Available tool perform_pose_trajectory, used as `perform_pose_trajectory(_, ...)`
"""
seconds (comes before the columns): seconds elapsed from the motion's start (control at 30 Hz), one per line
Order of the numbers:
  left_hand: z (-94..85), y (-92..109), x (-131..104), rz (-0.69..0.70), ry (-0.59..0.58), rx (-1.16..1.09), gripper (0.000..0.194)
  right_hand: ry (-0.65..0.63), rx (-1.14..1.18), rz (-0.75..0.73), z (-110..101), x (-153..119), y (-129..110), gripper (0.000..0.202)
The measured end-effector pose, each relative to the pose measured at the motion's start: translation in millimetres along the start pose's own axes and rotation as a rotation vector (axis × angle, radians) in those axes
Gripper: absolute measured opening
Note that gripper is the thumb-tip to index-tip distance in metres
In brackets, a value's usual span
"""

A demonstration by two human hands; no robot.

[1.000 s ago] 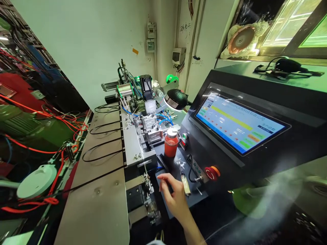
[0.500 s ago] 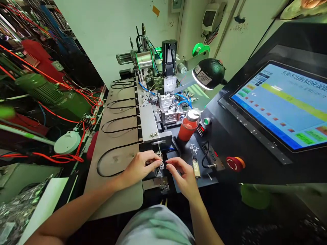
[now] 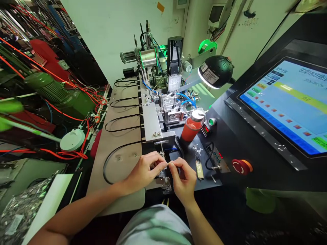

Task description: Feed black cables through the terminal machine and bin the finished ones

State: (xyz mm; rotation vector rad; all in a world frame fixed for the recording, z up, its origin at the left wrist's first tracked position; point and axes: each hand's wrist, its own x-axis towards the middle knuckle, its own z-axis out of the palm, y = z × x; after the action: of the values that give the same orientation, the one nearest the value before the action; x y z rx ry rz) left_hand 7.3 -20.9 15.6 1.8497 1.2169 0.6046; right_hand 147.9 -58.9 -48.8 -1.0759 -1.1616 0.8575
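My left hand (image 3: pixel 150 168) is closed in a pinch just above the near end of the machine's rail. The nearest black cable (image 3: pixel 105 166) loops over the beige plate and runs under my left forearm toward those fingers, which hide its end. My right hand (image 3: pixel 184 178) is also closed, thumb against fingers, its tips meeting the left fingertips. Whatever lies between the right fingertips is too small to make out. Below both hands sits a small metal fixture (image 3: pixel 166 185), partly covered by them.
Several more cable loops lie along the beige plate (image 3: pixel 125 200). An orange-red jar (image 3: pixel 191 129) with a metal lid stands beyond my right hand. Also on the right are a lit lamp (image 3: pixel 216 71), a red stop button (image 3: pixel 241 166) and a touchscreen (image 3: pixel 293 98). Metal cylinders (image 3: pixel 173 112) stand ahead.
My fingertips have come together; a small gap was between them before. The whole view has shifted slightly, with the machine now further right in the picture.
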Motion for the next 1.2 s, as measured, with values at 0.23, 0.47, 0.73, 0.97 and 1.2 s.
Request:
perform_pose_trajectory(0.23, 1.2, -4, 4, -0.040, 0.014, 0.027, 0.025, -0.040, -0.097, 0.065, 2, 2, 2, 0.025)
perform_pose_trajectory(0.47, -7.3, -21, 18, -0.119, -0.009, 0.379, 0.026, -0.060, -0.100, 0.260, -21, 12, 15, 0.030)
perform_pose_trajectory(0.73, -3.7, -18, 23, -0.178, -0.025, 0.457, 0.027, -0.107, -0.090, 0.285, -20, 12, 22, 0.033)
perform_pose_trajectory(0.97, -2.2, -15, 29, -0.192, -0.039, 0.459, 0.027, -0.231, -0.151, 0.173, -6, 30, 36, 0.034)
perform_pose_trajectory(1.2, -0.9, -17, 26, -0.145, -0.026, 0.533, 0.025, -0.261, -0.098, 0.062, 14, 33, 42, 0.030)
